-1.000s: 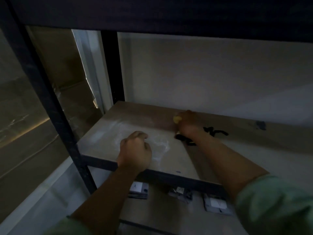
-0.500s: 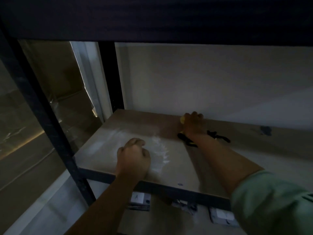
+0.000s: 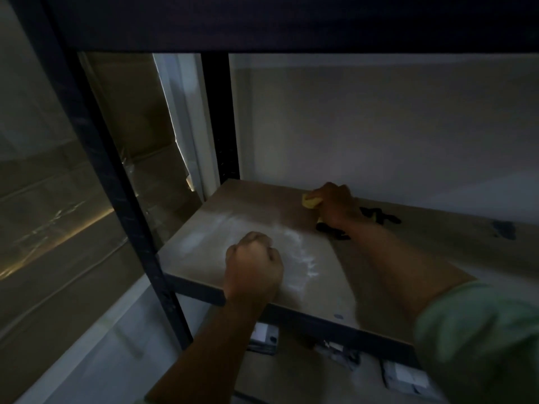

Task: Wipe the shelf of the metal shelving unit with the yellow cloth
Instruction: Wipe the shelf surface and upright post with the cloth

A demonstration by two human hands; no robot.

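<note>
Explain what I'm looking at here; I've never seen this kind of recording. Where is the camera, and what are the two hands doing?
No machine here: a person wears a camera on the head, looking down at their own hands. They face a metal rack; the pale board is its shelf. The right hand reaches to the back and presses a yellow cloth onto the shelf. The left hand is a closed fist resting near the front edge, holding nothing visible. A whitish smear and some black marks lie on the board. The picture is dim.
</note>
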